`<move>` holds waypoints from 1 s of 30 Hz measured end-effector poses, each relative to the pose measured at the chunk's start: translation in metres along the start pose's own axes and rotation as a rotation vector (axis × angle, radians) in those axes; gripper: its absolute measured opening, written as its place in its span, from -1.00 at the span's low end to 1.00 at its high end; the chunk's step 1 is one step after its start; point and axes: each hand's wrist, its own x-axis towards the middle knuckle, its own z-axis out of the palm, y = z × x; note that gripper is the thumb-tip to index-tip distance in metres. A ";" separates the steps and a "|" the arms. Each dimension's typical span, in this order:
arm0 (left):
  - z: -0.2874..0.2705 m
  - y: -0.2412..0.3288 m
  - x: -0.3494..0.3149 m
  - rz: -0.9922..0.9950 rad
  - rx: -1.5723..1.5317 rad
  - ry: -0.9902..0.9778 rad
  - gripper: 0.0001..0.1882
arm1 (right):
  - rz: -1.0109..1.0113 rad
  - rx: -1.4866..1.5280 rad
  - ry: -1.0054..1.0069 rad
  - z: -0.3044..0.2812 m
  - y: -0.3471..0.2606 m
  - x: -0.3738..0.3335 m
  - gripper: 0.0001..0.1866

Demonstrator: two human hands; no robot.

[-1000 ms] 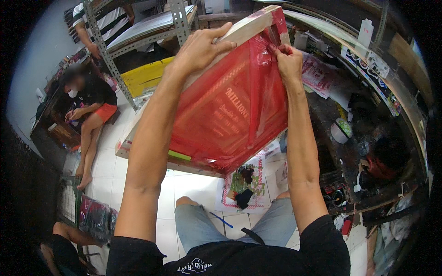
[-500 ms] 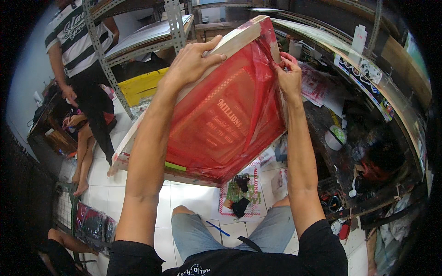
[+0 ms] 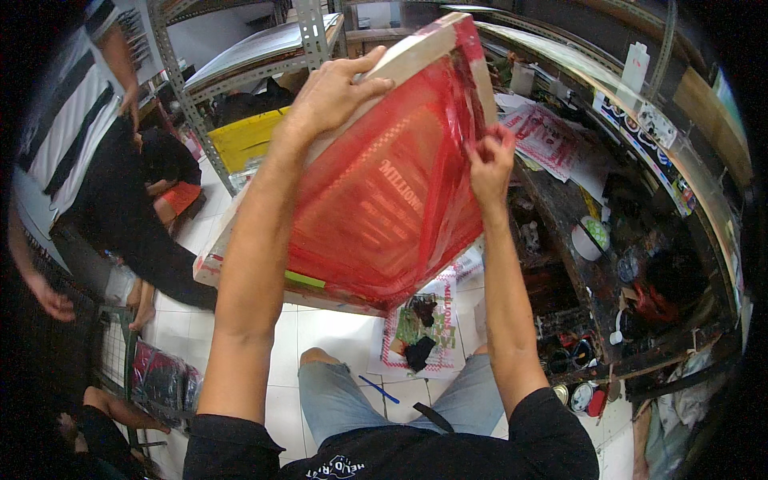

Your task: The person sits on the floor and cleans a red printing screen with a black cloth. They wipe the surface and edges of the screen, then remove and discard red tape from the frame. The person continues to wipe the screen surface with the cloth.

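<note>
A wooden screen-printing frame with red-stained mesh is held up at a tilt in front of me. Pale lettering and a checkered band show through the mesh. My left hand is closed over the upper left bar, thumb and fingers on the wood. At the right bar my right hand pinches, fingers reddened, at glossy red tape that runs down the inner border. Its exact hold is slightly blurred. A short lime-green strip lies along the frame's lower inner edge.
Below the frame a printed sheet with black scraps lies on the white tiles, beside a blue stick. A dark cluttered bench stands right, a metal shelf at upper left. A person in a striped shirt leans close on the left; others sit nearby.
My right hand has moved slightly down and left along the frame's right side. The frame has shifted a little. The striped-shirted person has stepped nearer and bent over.
</note>
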 end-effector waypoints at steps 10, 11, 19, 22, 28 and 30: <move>-0.015 -0.059 -0.012 -0.035 -0.052 0.100 -0.37 | 0.473 0.018 0.028 -0.047 0.044 -0.152 -0.92; -0.019 -0.064 -0.012 -0.046 -0.045 0.063 -0.39 | 0.455 -0.084 0.053 -0.055 0.046 -0.155 -0.91; -0.017 -0.026 -0.021 -0.085 -0.288 -0.007 -0.58 | 0.662 -0.240 0.050 -0.137 0.061 -0.187 -0.83; -0.028 -0.032 -0.017 -0.040 -0.282 -0.008 -0.63 | 0.662 -0.349 -0.061 -0.102 0.009 -0.188 -0.75; -0.013 -0.031 -0.005 -0.021 -0.380 -0.054 -0.64 | 0.296 -0.456 -0.331 -0.094 0.001 -0.243 -0.79; -0.008 -0.032 -0.006 -0.025 -0.421 -0.060 -0.64 | 0.309 -0.535 -0.423 -0.098 0.014 -0.264 -0.79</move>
